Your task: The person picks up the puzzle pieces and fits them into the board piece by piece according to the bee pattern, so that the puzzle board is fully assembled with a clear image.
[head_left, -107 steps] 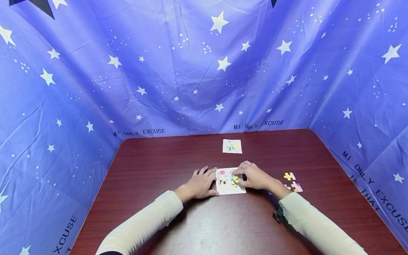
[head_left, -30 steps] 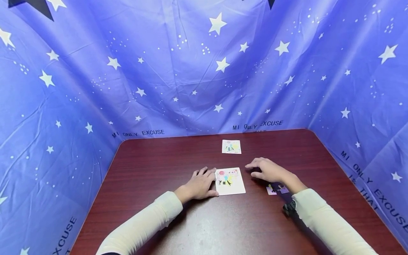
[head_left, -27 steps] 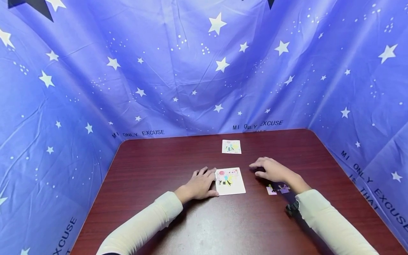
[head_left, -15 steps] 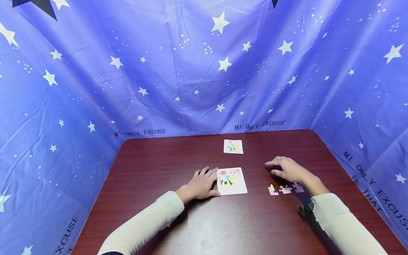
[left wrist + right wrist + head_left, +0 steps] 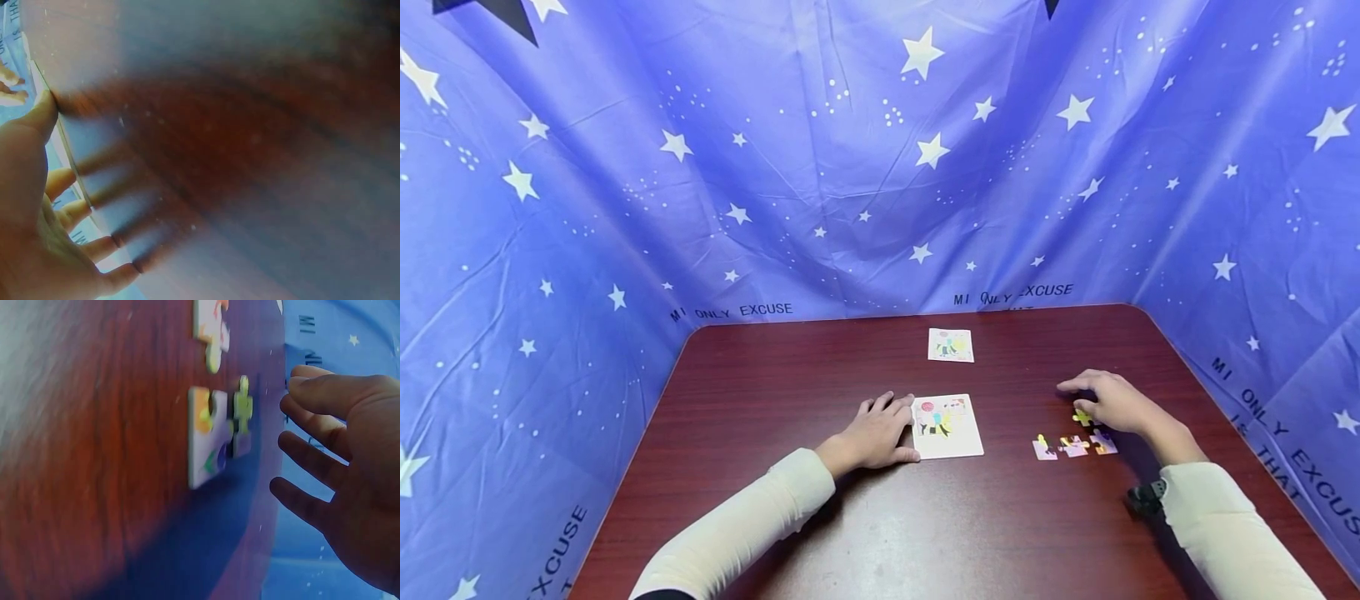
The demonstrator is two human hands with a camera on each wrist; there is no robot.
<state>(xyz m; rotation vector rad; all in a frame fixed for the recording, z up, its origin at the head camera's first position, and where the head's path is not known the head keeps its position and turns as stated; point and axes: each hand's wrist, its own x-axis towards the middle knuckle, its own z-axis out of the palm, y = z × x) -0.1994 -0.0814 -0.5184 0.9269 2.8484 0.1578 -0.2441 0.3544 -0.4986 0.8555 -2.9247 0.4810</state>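
In the head view a white puzzle board (image 5: 962,442) lies mid-table, with joined picture pieces (image 5: 936,421) across its upper part. My left hand (image 5: 874,433) rests at its left edge, thumb and fingers spread along the side; in the left wrist view, this hand (image 5: 44,206) touches the board's edge and the table. Over on the right, my right hand (image 5: 1116,404) hovers above several loose puzzle pieces (image 5: 1073,447), partly covering a yellow piece (image 5: 1082,417). The right wrist view has that hand (image 5: 350,450) with loosely bent fingers and nothing held, beside a corner piece (image 5: 209,440).
A small picture card (image 5: 951,345) with a similar drawing lies behind the board. The dark red table (image 5: 790,367) is enclosed at the back and sides by a blue star-patterned curtain (image 5: 820,183).
My right hand has left the board, where its fingers were on a yellow piece, and moved right over the loose pieces. More joined picture now shows on the board. My left hand stays put.
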